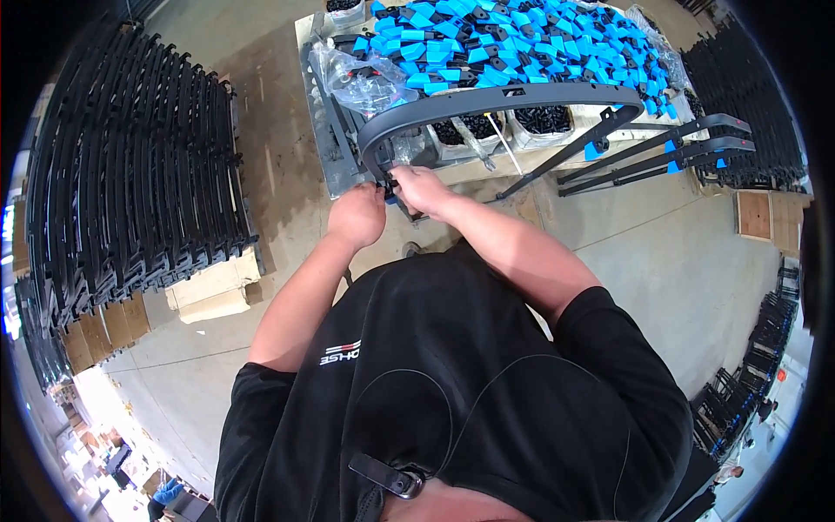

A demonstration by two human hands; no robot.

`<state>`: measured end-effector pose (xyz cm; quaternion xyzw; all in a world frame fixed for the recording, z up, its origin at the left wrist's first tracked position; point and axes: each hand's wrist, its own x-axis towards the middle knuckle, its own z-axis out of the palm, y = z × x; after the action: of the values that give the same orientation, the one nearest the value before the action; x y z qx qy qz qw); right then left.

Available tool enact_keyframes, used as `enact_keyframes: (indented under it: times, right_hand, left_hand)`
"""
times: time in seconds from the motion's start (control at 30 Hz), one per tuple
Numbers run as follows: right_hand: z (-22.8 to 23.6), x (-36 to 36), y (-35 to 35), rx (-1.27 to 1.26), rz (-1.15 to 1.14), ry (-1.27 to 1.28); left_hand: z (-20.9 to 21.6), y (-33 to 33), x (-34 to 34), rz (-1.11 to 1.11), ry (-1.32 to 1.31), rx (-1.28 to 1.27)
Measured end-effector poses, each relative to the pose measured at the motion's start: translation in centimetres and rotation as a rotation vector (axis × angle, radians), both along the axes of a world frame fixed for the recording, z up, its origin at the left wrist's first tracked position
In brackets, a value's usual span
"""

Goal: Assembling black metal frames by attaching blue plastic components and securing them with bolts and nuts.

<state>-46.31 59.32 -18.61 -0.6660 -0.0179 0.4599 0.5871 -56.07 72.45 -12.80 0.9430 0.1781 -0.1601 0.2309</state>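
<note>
A curved black tubular frame (461, 104) arches across the near side of the worktable, its leg slanting down at the right. At the frame's left end, my right hand (419, 190) is closed on it. Close beside, my left hand (358, 216) has its fingers curled at the same end; what they hold is hidden. Blue-and-black plastic pieces (522, 48) cover the table in a large heap behind the frame. Open white bags of small black parts (541, 120) stand in front of the heap, and a thin rod with a yellow end (503, 143) leans there.
A crumpled clear plastic bag (370, 80) lies on the table's left side. More black frames with blue pieces (661, 157) extend from its right side. Tall stacks of black frames (130, 165) stand at the left, others (752, 87) at the far right, beside a wooden crate (753, 214).
</note>
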Motion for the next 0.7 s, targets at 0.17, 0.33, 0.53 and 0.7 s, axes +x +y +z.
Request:
enact_keyframes:
  times: [0.17, 0.33, 0.53, 0.7]
  right_hand:
    - [0.4, 0.1, -0.4, -0.006, 0.080, 0.058]
    - [0.1, 0.4, -0.9, -0.042, 0.185, 0.120]
    - [0.4, 0.6, -1.2, -0.064, 0.179, 0.126]
    - [-0.5, -0.5, -0.1, -0.013, 0.079, -0.304]
  left_hand:
    - [-0.3, 0.0, 0.0, 0.000, -0.003, -0.005]
    - [-0.6, 0.0, -0.1, -0.004, -0.008, 0.000]
    - [-0.5, -0.1, -0.1, 0.012, -0.004, 0.004]
    - [-0.9, 0.1, 0.0, -0.013, -0.038, 0.016]
